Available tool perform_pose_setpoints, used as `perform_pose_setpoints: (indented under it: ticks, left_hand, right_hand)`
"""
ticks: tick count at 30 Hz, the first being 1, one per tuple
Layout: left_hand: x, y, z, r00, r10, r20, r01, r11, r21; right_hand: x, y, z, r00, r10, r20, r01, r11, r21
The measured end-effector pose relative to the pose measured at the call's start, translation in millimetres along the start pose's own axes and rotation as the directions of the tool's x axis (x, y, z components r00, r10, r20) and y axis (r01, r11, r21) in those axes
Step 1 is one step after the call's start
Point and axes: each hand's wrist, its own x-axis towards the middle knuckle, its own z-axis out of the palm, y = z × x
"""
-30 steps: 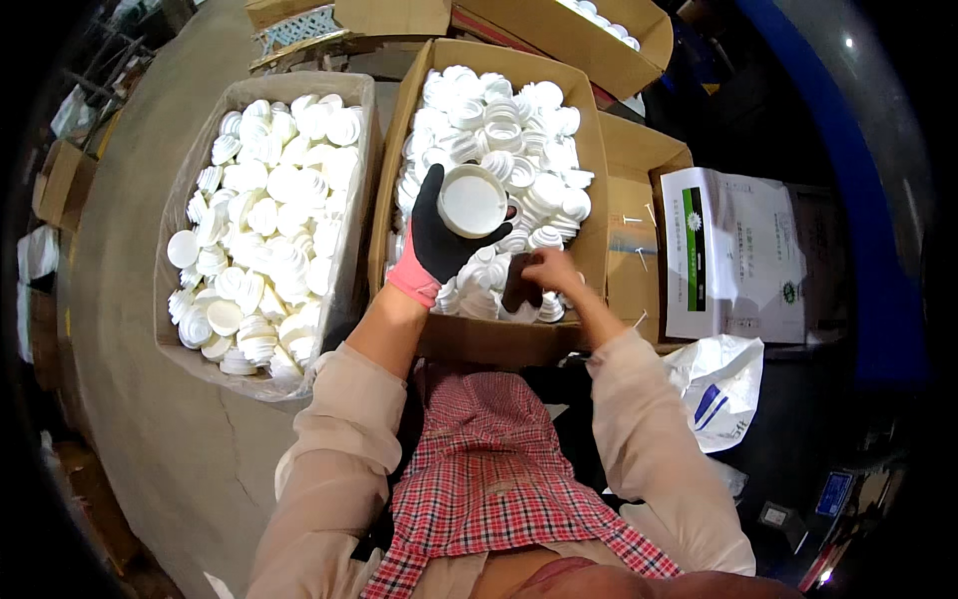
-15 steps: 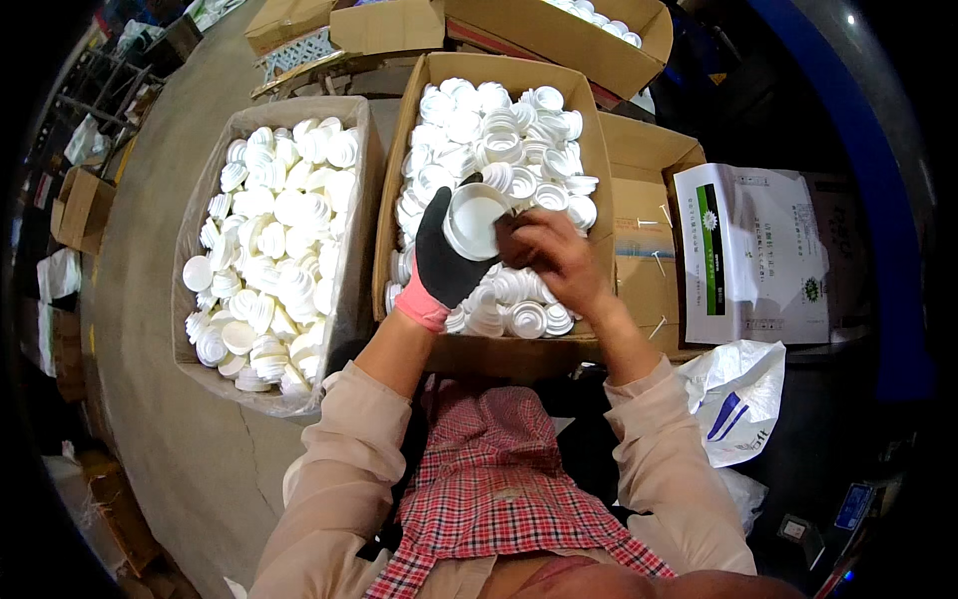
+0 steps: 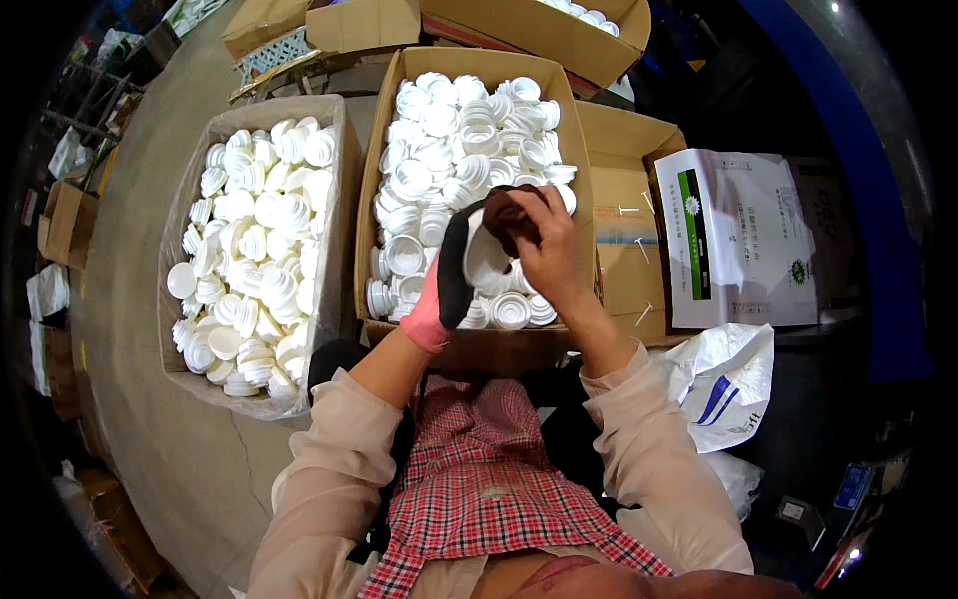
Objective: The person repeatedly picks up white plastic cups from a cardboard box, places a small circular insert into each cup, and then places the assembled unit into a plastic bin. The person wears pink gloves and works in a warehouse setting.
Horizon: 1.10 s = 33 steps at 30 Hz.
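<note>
A round white plastic cap (image 3: pixel 486 262) is held tilted over the middle box, its side turned up. My left hand (image 3: pixel 451 285), in a black and pink glove, is closed around the cap's left side. My right hand (image 3: pixel 542 240) is bare on its back and curled over the cap's upper right rim. Something dark brown covers or sits among the right fingertips; I cannot tell what it is. Beneath both hands lies a heap of white caps (image 3: pixel 439 120) in an open cardboard box (image 3: pixel 371 190).
To the left stands a plastic-lined box (image 3: pixel 344 200) heaped with similar caps. On the right are an open carton (image 3: pixel 619 270) with several thin white pieces, a printed white sheet (image 3: pixel 743 240) and a crumpled white bag (image 3: pixel 723 384). Another box of caps (image 3: pixel 559 40) is behind.
The cap has tipped from facing up to a steeper tilt. My right hand has moved left and up over its rim, and the left hand has turned with it. The view has shifted slightly.
</note>
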Motion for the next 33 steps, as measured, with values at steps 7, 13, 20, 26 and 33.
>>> perform_pose_setpoints:
  ticks: [7,13,20,26,33]
  left_hand:
    - [15.5,-25.9,-68.8,0.894,0.347,-0.282,-0.193,0.869,0.456]
    - [26.6,9.5,-96.7,0.943,-0.309,-0.124,0.025,0.437,-0.899]
    - [26.0,14.9,-99.9,0.975,-0.199,-0.094,0.074,0.696,-0.714]
    - [17.7,-2.8,-104.3,0.942,0.302,-0.143,-0.160,0.784,0.600]
    - [13.9,24.7,-72.3,0.950,0.292,-0.113,-0.224,0.886,0.406]
  right_hand:
    - [-36.9,68.2,45.5,0.581,0.436,0.687,-0.219,0.897,-0.385]
    - [-62.1,149.9,96.1,0.743,0.448,0.497,-0.370,0.894,-0.253]
    - [-24.1,217.4,138.6,0.842,0.536,0.053,-0.434,0.733,-0.524]
    - [14.3,149.3,94.6,0.984,0.174,0.051,-0.160,0.967,-0.198]
    - [17.9,8.9,28.6,0.878,-0.016,0.478,-0.458,0.259,0.851]
